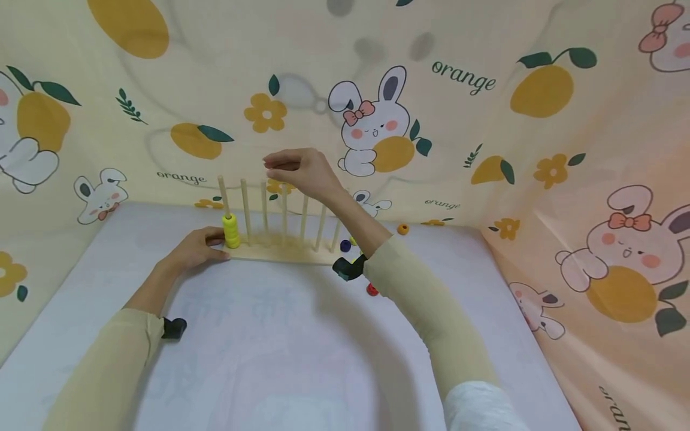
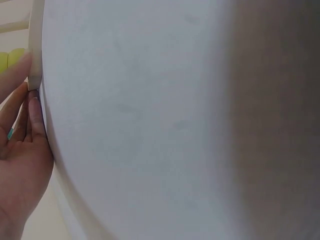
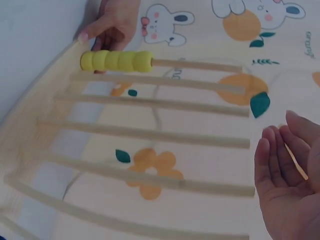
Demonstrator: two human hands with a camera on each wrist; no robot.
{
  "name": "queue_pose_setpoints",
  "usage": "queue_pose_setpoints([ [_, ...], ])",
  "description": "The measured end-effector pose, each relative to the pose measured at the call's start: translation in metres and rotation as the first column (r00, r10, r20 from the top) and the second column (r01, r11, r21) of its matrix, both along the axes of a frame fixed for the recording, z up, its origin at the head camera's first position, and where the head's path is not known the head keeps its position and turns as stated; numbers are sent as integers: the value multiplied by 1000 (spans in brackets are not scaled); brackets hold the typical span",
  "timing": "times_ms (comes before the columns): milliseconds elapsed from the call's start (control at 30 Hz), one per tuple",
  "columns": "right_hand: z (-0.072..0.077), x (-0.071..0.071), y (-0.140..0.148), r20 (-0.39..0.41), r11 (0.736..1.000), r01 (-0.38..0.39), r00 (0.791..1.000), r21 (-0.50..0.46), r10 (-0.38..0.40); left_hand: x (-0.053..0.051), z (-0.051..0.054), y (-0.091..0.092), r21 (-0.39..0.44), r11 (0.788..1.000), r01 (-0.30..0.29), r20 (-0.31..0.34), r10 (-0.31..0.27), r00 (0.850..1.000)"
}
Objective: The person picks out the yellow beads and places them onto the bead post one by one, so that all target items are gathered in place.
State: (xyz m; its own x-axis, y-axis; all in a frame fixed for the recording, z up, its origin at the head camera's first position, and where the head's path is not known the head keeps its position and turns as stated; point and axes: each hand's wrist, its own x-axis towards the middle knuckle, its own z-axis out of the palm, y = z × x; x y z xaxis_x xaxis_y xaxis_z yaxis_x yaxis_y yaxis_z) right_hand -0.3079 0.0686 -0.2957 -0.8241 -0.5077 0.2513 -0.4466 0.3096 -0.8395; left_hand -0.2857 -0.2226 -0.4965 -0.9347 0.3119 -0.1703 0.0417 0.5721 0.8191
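Observation:
A wooden peg rack, a flat base with several upright pegs, stands toward the back of the table. Its leftmost peg carries a stack of several yellow beads, also seen side-on in the right wrist view. My left hand grips the left end of the base, thumb at the front edge and fingers round the end. Raised above the pegs, my right hand has its fingers together and gently bent, thumb apart. In the right wrist view I see no bead in that hand, beside the peg tops.
Loose beads lie right of the rack, partly behind my right forearm: a dark blue bead, a yellow bead, a red bead and an orange bead. Printed cloth stands behind the white table.

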Motion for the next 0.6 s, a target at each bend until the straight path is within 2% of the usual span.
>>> queue_pose_setpoints([
  [333,3,6,34,60,999,-1,998,-42,3,-1,0,2,8,1000,1,-2,-1,1000],
  [600,-1,5,59,51,998,39,998,-51,-37,-2,1,1,-7,1000,0,6,0,1000],
])
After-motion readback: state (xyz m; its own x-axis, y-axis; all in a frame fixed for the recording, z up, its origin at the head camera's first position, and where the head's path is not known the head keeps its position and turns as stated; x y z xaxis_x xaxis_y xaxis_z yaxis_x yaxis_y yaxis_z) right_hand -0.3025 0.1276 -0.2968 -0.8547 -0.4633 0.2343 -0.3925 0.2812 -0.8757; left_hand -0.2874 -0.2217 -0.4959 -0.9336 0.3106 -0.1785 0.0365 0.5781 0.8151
